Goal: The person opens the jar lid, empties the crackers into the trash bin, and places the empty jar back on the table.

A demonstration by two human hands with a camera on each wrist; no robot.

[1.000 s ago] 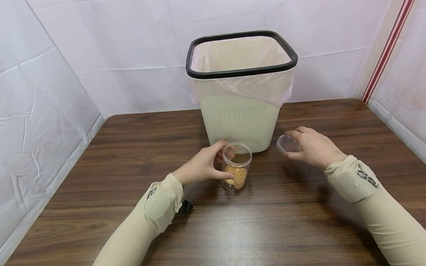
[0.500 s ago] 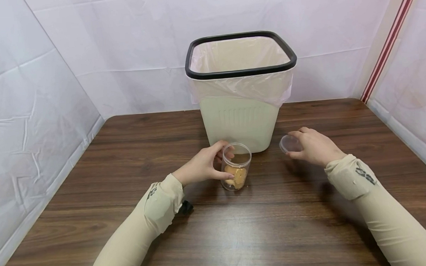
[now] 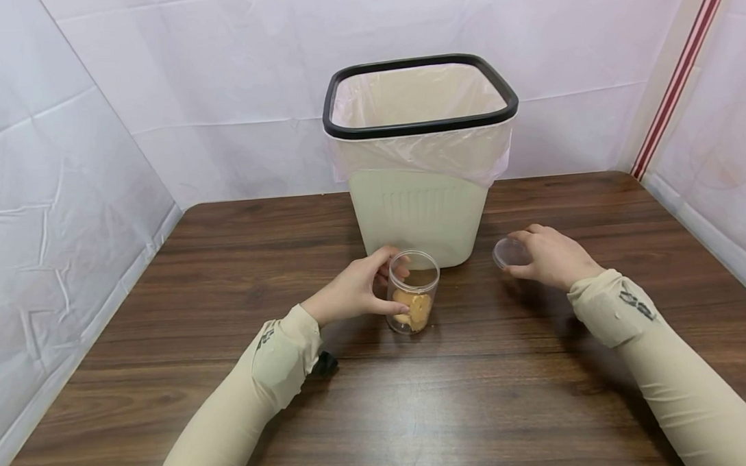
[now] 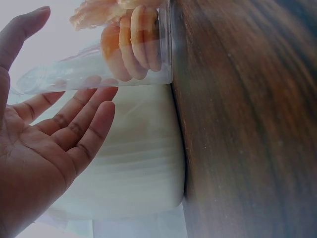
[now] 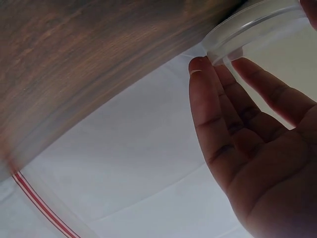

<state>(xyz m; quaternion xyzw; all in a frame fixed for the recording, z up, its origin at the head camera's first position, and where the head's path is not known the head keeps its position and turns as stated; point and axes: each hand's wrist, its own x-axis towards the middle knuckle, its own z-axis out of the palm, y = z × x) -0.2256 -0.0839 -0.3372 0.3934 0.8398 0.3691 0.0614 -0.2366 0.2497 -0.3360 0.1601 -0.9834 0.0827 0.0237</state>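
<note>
A clear plastic jar stands upright and uncovered in front of the bin, with several round golden biscuits at its bottom. My left hand holds it from the left, the thumb on the near side and the fingers on the far side. To the right of the bin, my right hand pinches a round clear lid by its edge, tilted and raised over the table. In the right wrist view the lid's rim lies between thumb and fingertips.
A pale green bin with a black rim ring and a pinkish liner stands right behind the jar. A small black object lies by my left wrist. White sheeting surrounds the brown wooden table.
My right hand has drifted slightly to the right with the lid, away from the bin. The left hand and the jar stay in place.
</note>
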